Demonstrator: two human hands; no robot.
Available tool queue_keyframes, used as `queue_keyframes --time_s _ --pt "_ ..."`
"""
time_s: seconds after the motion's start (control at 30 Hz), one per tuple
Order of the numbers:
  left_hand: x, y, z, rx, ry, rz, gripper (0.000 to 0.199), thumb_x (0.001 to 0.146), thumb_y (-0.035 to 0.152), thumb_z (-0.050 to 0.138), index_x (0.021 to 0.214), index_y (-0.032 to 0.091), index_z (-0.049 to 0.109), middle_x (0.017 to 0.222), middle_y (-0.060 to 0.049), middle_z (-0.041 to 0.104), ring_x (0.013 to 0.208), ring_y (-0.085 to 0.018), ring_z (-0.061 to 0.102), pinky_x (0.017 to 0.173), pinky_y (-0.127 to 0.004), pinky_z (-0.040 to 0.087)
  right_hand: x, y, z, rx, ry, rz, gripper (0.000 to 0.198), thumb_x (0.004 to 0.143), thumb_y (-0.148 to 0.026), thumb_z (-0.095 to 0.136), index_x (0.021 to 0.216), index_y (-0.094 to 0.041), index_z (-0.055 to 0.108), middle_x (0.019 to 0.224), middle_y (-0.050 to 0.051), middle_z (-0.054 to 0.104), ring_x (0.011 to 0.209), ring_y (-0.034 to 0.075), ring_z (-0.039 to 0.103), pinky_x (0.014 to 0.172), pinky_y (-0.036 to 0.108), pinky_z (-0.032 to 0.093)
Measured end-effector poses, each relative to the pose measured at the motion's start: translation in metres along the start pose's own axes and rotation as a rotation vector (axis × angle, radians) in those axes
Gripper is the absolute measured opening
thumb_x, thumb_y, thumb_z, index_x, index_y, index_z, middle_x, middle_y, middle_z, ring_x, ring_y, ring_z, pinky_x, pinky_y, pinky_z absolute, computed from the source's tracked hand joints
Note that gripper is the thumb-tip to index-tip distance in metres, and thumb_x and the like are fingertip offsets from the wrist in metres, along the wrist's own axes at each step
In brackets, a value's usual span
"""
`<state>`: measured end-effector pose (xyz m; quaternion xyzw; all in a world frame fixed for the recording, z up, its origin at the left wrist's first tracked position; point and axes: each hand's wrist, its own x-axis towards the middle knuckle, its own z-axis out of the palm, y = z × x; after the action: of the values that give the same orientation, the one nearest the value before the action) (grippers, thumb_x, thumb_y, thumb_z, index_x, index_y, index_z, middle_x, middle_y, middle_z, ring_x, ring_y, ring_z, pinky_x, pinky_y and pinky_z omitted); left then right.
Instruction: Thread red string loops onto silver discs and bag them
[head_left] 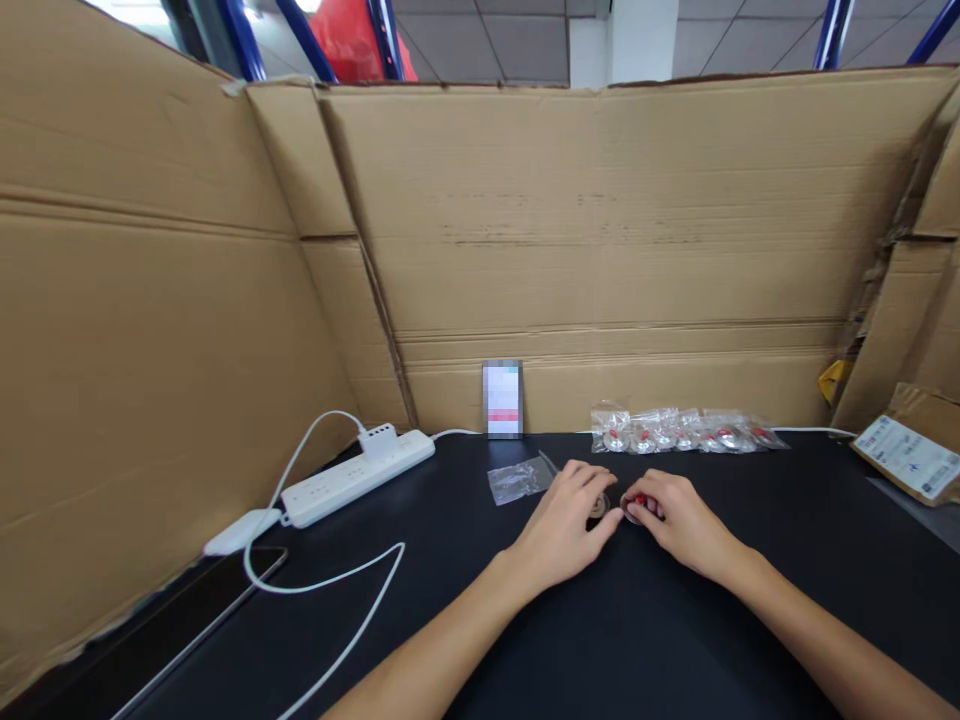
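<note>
My left hand [571, 522] curls with thumb and fingers around a small round metallic disc [599, 507] low over the black table. Beside it, my right hand [679, 520] pinches another small round metal piece [628, 510] with a red part [640, 499] on it. The fingers cover much of both pieces. The hands are close together but apart. Just left of my left hand lies a clear plastic bag [517, 481], flat on the table.
Several bagged metal pieces with red parts [675, 432] line the back wall. A phone [502, 400] leans on the cardboard wall [600, 220]. A white power strip [358, 480] with a looping cable [330, 580] occupies the left. At right lies a labelled package [911, 455].
</note>
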<state>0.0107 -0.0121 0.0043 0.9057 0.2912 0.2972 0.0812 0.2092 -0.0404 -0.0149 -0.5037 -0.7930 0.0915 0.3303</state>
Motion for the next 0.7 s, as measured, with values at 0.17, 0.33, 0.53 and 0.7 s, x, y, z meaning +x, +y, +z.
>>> queue_keyframes --time_s 0.17,0.33,0.53,0.7 --pt "-0.003 0.008 0.005 -0.014 -0.105 0.054 0.031 0.092 0.032 0.055 0.12 0.019 0.058 0.121 -0.007 0.062 0.124 -0.026 0.043 0.106 -0.042 0.039 0.001 -0.001 -0.002 -0.03 -0.014 -0.008 0.013 0.087 -0.011 0.058 0.08 -0.018 0.067 0.08 0.004 0.06 0.075 0.017 0.058 0.067 0.026 0.045" --pt "-0.004 0.003 0.008 -0.018 -0.117 0.023 0.025 0.093 0.029 0.054 0.114 0.019 0.061 0.113 -0.006 0.065 0.12 -0.026 0.046 0.105 -0.041 0.04 0.0 0.0 -0.002 -0.044 -0.043 -0.03 0.016 0.087 -0.006 0.054 0.082 -0.019 0.063 0.082 0.004 0.058 0.076 0.017 0.057 0.068 0.027 0.045" --pt "-0.003 0.003 0.013 -0.018 -0.084 0.003 0.025 0.09 0.027 0.057 0.114 0.019 0.06 0.115 -0.007 0.064 0.119 -0.027 0.046 0.102 -0.042 0.042 -0.004 0.002 0.004 -0.083 -0.017 -0.079 0.016 0.089 -0.005 0.044 0.084 -0.018 0.05 0.087 0.006 0.055 0.082 0.019 0.055 0.075 0.031 0.046" --pt "-0.003 0.004 0.012 -0.016 -0.064 0.002 0.02 0.09 0.024 0.057 0.11 0.021 0.06 0.111 -0.006 0.065 0.116 -0.026 0.047 0.1 -0.042 0.043 -0.005 -0.003 0.005 -0.087 -0.017 -0.076 0.016 0.091 -0.007 0.039 0.085 -0.019 0.045 0.086 0.006 0.055 0.08 0.02 0.054 0.072 0.032 0.046"
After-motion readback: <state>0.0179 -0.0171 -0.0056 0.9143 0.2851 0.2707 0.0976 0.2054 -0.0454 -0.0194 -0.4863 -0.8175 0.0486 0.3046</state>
